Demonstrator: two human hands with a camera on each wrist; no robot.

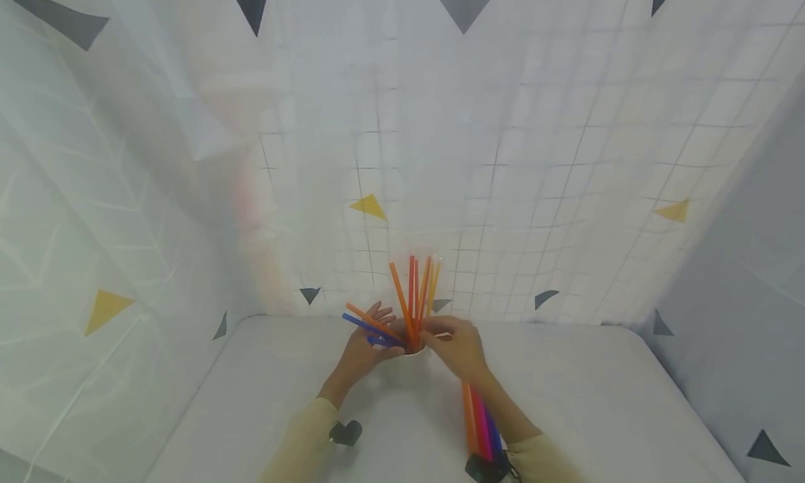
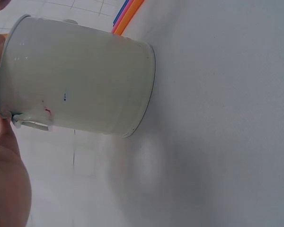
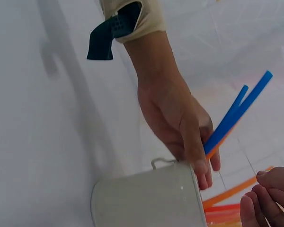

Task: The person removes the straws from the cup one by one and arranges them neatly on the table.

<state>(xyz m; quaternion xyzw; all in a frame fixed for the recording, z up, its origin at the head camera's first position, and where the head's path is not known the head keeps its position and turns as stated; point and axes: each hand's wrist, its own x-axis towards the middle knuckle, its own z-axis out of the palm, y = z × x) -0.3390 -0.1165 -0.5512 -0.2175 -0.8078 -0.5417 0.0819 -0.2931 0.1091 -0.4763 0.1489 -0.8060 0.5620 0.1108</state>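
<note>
— Fingers (image 3: pixel 199 161) of the left hand (image 1: pixel 361 354) curl on two blue straws (image 3: pixel 236 116) at the white cup (image 3: pixel 149 198) rim. See?

— Yes. Which way do they point?

— Up and left, away from the cup. The cup stands on the bench (image 1: pixel 597 399).

— And the right hand (image 1: pixel 459 347)?

— It pinches an orange straw (image 1: pixel 400 298) over the cup. More straws (image 1: pixel 481 420) lie under that arm.

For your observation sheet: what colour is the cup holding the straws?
White, or off-white; the cup shows best in the left wrist view.
</note>
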